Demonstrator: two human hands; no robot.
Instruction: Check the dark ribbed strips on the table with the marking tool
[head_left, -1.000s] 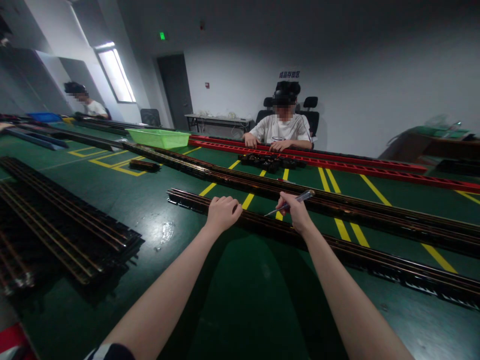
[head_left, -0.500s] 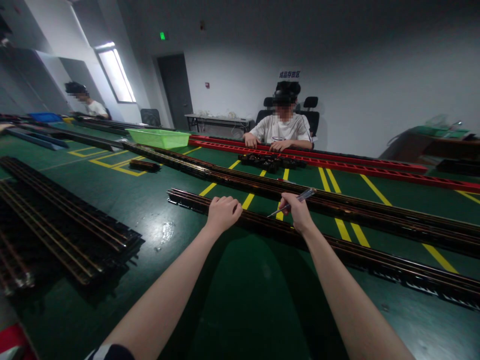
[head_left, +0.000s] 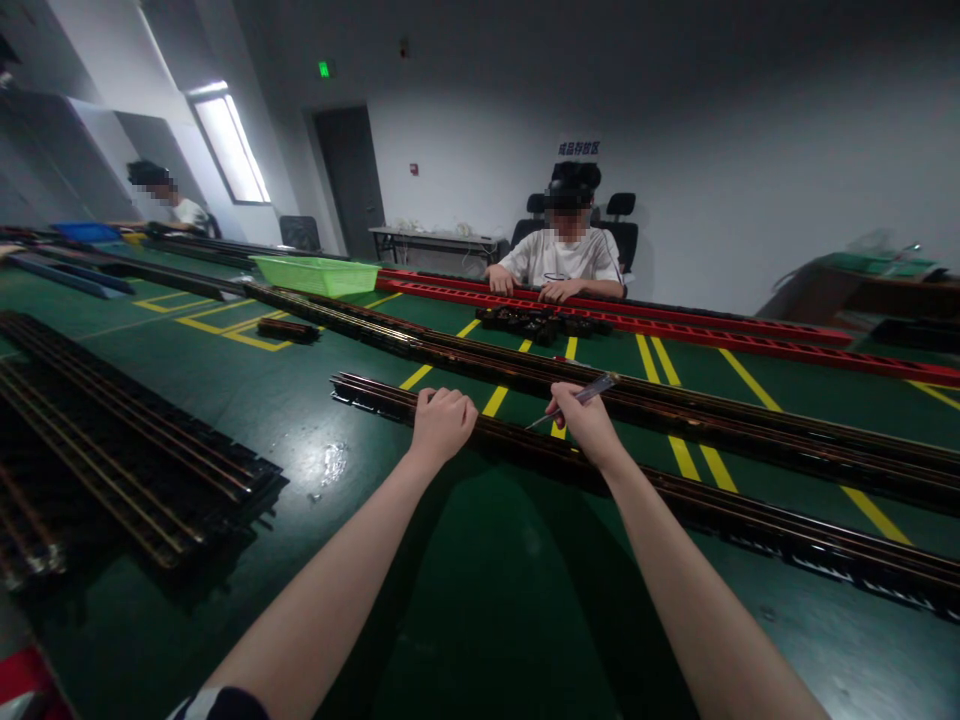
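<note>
Our left hand [head_left: 444,424] grips the dark rail [head_left: 504,432]; our right hand [head_left: 583,418] grips a screwdriver [head_left: 598,386], tip between the hands.

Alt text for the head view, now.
Right hand holds a screwdriver-like tool angled down to a long dark rail; left hand rests on it. A person sits opposite behind red rails.

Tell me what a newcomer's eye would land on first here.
Probably the bright red rails running along the table's far side, before a seated person in white. Next, the lime-green basket left of them, then the screwdriver in the right hand, angled over the nearest dark rail.
</note>
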